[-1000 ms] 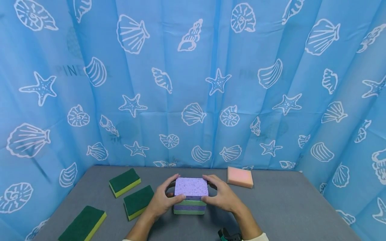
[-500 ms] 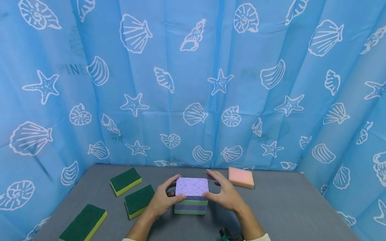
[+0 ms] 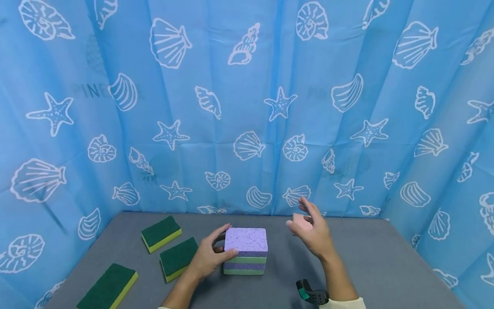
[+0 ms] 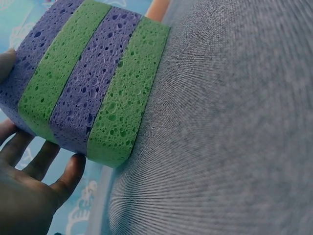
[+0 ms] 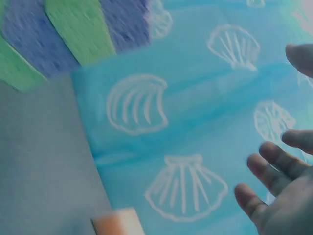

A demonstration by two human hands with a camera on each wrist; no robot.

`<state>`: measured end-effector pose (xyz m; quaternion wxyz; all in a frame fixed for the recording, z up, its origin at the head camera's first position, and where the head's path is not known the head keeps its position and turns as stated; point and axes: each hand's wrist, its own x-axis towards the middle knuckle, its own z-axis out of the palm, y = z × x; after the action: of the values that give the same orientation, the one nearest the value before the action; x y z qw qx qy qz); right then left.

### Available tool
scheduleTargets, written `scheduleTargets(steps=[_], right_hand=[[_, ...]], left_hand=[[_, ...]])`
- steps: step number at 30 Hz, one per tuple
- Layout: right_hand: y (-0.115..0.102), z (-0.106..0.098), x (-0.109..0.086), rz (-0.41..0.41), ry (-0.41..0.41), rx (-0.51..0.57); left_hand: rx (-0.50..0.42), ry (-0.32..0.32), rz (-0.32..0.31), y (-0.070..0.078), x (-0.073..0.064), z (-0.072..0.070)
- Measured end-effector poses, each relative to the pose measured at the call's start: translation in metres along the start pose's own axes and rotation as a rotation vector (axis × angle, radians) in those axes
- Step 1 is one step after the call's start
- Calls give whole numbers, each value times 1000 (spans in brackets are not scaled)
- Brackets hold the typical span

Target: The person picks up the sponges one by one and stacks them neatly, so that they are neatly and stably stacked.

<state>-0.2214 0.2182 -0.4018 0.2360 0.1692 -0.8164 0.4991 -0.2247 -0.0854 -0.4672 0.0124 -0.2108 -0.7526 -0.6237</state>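
Note:
Purple and green sponges stand in an alternating stack on the table, a purple sponge (image 3: 245, 240) on top and a green sponge (image 4: 128, 93) at the bottom. My left hand (image 3: 210, 253) holds the left end of the top purple sponge, thumb at its front edge and index finger at its back corner. In the left wrist view the other fingers reach along the stack's side. My right hand (image 3: 314, 231) is raised to the right of the stack, fingers spread and holding nothing. Behind it, partly hidden, lies a peach-coloured sponge (image 3: 301, 221).
Left of the stack lie three green-and-yellow scrub sponges: one at the back (image 3: 161, 231), one beside my left forearm (image 3: 179, 256), one nearer the front (image 3: 107, 286). The grey table (image 3: 370, 262) ends against a blue shell-print curtain (image 3: 247, 107).
My right hand has let go of the stack's right side and moved right and up, in front of the peach sponge. The left hand and the stack stay in place.

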Motion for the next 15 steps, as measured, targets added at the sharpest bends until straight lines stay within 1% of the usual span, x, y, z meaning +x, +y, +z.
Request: scheduleTargets(steps=[3,6,12,15], right_hand=[[6,-13,3,32,77,-19],[13,-27,3,73,122,-29],[32,-47,1,209,172,-31],[45,-52,-1,280,185,-23]], left_hand=[[3,1,1,0,0,-1],[-13,0,-4,0,0,-2],[-52,-2,7,1,-1,-1],[-46,-8,5,1,-1,-1]])
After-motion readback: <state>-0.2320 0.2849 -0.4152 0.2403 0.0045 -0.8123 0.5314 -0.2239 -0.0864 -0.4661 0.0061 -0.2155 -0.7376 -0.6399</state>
